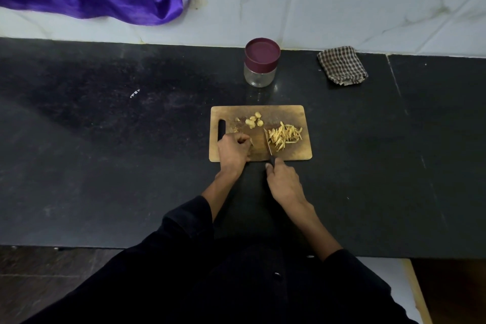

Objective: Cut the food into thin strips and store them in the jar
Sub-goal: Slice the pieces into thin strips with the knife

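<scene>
Mid-slicing, I reckon: rectangular wooden cutting board (289, 113) on the black counter (105, 139) carries a pale strip pile (285, 136) right, uncut chunks (253, 121) at back. Maroon-lidded clear glass jar (261, 64) stands behind, lid on. Right hand (284, 181) grasps black-handled knife (269, 148); left hand (232, 151) curls, seemingly pinching a piece; next needs another chunk under the blade.

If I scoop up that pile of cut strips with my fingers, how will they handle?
The cut strips are thin and loose, so they will likely scatter or slip out of a pinch. They look light. Sweeping them along the cutting board with the knife may work better.
</scene>
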Motion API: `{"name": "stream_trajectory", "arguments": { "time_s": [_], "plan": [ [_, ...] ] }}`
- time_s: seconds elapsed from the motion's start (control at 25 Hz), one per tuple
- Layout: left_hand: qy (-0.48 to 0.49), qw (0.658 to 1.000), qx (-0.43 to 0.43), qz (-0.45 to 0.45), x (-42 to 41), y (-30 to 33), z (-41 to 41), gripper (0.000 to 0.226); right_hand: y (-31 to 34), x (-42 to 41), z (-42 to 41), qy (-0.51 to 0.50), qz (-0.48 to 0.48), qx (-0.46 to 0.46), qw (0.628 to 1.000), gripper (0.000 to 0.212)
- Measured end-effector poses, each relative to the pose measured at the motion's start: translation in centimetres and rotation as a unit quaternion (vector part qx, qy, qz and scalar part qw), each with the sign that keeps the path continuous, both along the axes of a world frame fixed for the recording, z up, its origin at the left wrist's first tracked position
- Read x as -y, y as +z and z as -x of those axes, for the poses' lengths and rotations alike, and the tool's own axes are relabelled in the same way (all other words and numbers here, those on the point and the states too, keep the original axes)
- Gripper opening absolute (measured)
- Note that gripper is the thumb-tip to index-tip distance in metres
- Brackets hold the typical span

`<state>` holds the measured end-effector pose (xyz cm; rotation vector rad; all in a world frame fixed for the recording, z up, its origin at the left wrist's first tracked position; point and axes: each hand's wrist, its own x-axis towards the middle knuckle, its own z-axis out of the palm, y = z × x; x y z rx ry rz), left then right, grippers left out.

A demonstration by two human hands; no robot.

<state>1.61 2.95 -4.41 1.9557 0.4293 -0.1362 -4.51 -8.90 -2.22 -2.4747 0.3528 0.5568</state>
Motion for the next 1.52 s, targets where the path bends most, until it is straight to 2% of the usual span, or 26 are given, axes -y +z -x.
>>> {"name": "stream_trajectory", "arguments": {
  "time_s": [0.16, 0.32, 0.64, 0.92, 1.24, 1.36, 1.52],
  "plan": [
    [0.002, 1.0, 0.007, 0.028, -0.5, -0.3, 0.4, 0.014, 0.1, -0.8, -0.2, 0.018, -0.027, 0.013, 0.999, 0.033],
    [0.002, 0.999, 0.029, 0.016, -0.6, -0.3, 0.4, 0.012, 0.1, -1.3, -0.5, 0.042, -0.031, 0.012, 0.999, 0.029],
    [-0.008, 0.999, 0.023, -0.032, -0.2, -0.6, -0.1, 0.013, -0.1, -1.9, -0.8, 0.058, 0.007, -0.004, 0.998, 0.028],
    [0.003, 1.0, 0.001, -0.014, 0.1, 0.0, -0.2, 0.013, -0.2, -2.5, -0.6, 0.056, 0.035, -0.027, 0.997, 0.028],
    [0.0, 1.0, 0.005, 0.009, -0.2, 0.2, 0.3, 0.011, -0.2, 0.3, -0.2, -0.011, -0.015, -0.005, 1.0, 0.033],
    [-0.013, 0.999, 0.036, 0.0, -1.0, 0.4, 0.8, 0.017, 0.0, -0.3, -0.2, 0.008, -0.031, 0.001, 0.999, 0.033],
    [0.022, 0.996, 0.088, -0.021, -2.6, 0.2, 1.1, 0.017, -0.3, -2.0, 0.2, 0.051, -0.032, -0.02, 0.998, 0.031]
  ]
}}
